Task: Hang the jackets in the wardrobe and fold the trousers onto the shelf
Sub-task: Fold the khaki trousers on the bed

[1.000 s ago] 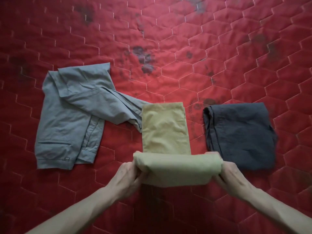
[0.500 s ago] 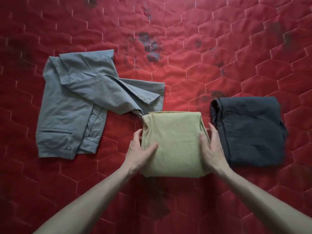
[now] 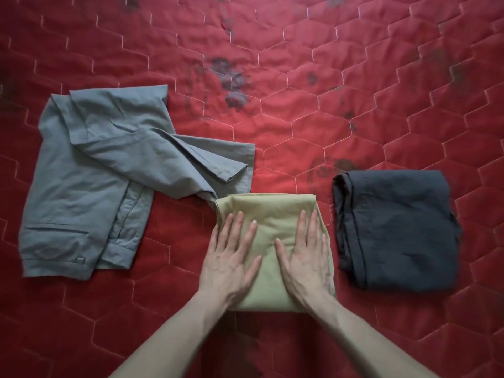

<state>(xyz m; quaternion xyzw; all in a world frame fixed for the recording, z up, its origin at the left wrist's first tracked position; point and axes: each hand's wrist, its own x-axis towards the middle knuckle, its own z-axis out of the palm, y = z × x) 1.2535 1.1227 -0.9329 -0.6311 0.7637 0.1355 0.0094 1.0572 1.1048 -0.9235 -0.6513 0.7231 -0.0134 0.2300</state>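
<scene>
Khaki trousers (image 3: 272,211) lie folded into a compact rectangle on the red quilted surface, in the lower middle of the view. My left hand (image 3: 231,257) lies flat on their left half, fingers straight and spread. My right hand (image 3: 305,257) lies flat on their right half in the same way. Grey trousers (image 3: 90,181) lie loosely folded to the left, one leg end reaching the khaki pile's top left corner. Dark navy trousers (image 3: 395,227) sit folded to the right, apart from the khaki pile.
The red quilted mattress (image 3: 300,91) with hexagon stitching fills the whole view and carries several dark stains near its middle. No wardrobe, shelf or jacket is in view.
The rolled-up near half of the khaki trousers was folded forward onto the far half. Both hands then moved from gripping the pile's sides to lying flat on top.
</scene>
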